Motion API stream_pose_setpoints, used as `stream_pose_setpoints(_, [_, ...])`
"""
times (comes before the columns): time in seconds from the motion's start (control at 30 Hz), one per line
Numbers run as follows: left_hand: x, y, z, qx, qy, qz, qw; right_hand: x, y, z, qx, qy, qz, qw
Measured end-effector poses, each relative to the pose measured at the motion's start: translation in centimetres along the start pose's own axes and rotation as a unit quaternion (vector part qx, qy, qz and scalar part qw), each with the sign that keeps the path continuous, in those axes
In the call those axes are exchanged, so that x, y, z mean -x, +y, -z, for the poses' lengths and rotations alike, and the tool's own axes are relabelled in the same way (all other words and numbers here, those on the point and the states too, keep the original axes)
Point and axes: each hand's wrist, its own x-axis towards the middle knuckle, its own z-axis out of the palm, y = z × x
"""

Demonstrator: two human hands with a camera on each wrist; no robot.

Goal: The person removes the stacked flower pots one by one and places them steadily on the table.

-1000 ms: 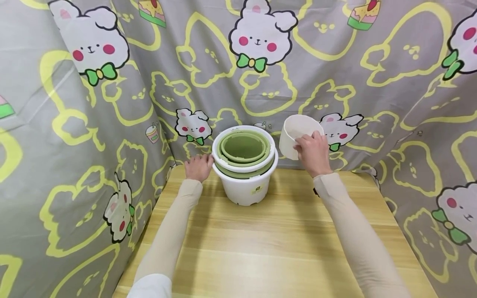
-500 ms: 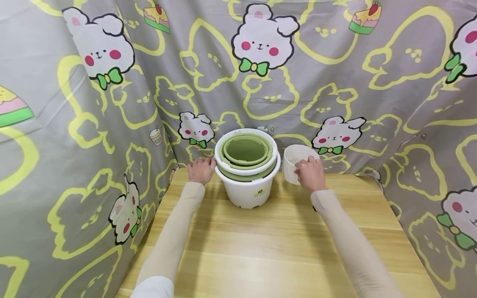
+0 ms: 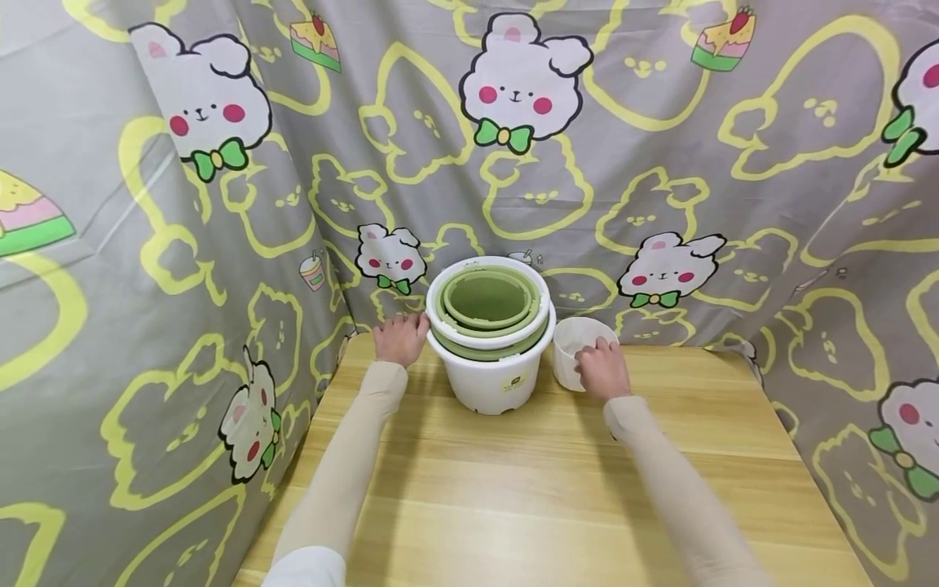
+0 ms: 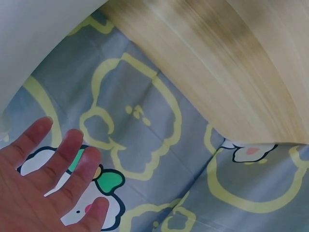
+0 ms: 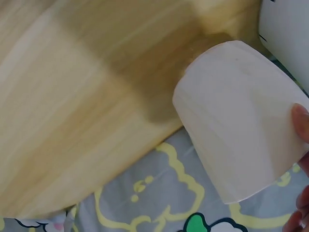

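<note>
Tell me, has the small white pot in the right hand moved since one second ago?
Yes. The small white pot came down beside the nested pots, from above their rim to the table, gripped by the right hand.

Head view: from above and behind both forearms, facing forward and down across the table [image 3: 557,489] toward the curtain [image 3: 660,163], at middling range. Left wrist view: very close, past the left hand [image 4: 46,188] onto curtain and table edge. Right wrist view: close against the small white pot [image 5: 239,140], sharing table and curtain with both others.
</note>
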Motion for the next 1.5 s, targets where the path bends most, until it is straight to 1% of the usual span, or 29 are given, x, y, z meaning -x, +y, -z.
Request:
stream_pose_setpoints(0.13, [0.0, 0.0, -0.1, 0.004, -0.001, 0.000, 1.0000, 0.2, -0.3, -0.8, 0.005, -0.001, 0.001, 1.000])
stream_pose_setpoints(0.37, [-0.1, -0.2, -0.4, 0.007, 0.002, 0.002, 1.0000, 0.0, -0.8, -1.6, 0.005, 0.006, 0.002, 1.000])
stream_pose_setpoints(0.53, [0.1, -0.2, -0.6, 0.004, -0.007, 0.005, 1.0000, -0.4, -0.8, -2.0, 0.008, -0.004, 0.002, 1.000])
stream_pose_setpoints(0.73, [0.2, 0.0, -0.5, 0.008, -0.016, 0.006, 0.9998, -0.9, -0.7, -2.8, 0.014, 0.009, -0.006, 1.000])
stream_pose_setpoints(0.87, [0.3, 0.0, -0.6, 0.007, -0.018, 0.010, 0.9998, -1.0, -0.7, -2.9, 0.012, 0.006, -0.006, 1.000])
stream_pose_setpoints(1.0, [0.4, -0.1, -0.7, 0.006, -0.019, 0.006, 0.9998, -1.0, -0.7, -2.8, 0.011, -0.003, -0.009, 1.000])
stream_pose_setpoints(1.1, [0.4, -0.1, -0.8, 0.007, -0.016, 0.007, 0.9998, -1.1, -0.7, -2.8, 0.008, 0.004, -0.002, 1.000])
stream_pose_setpoints(1.17, [0.3, -0.1, -0.7, 0.007, -0.012, 0.008, 0.9999, -1.0, -0.7, -2.9, 0.001, 0.014, 0.005, 1.000])
stream_pose_setpoints(1.23, [0.3, 0.0, -0.6, 0.009, -0.010, 0.008, 0.9999, -0.9, -0.7, -3.0, -0.014, 0.028, 0.003, 1.000])
stream_pose_setpoints(1.33, [0.2, 0.0, -0.4, 0.006, -0.011, 0.004, 0.9999, -0.9, -0.8, -2.7, -0.057, 0.051, -0.023, 0.997])
stream_pose_setpoints(1.4, [0.1, 0.0, -0.3, 0.005, -0.012, 0.005, 0.9999, -1.0, -0.8, -2.2, -0.093, 0.077, -0.046, 0.992])
stream_pose_setpoints(1.5, [0.0, 0.0, -0.1, 0.005, -0.015, 0.005, 0.9999, -1.7, -1.0, -1.0, -0.145, 0.123, -0.068, 0.979])
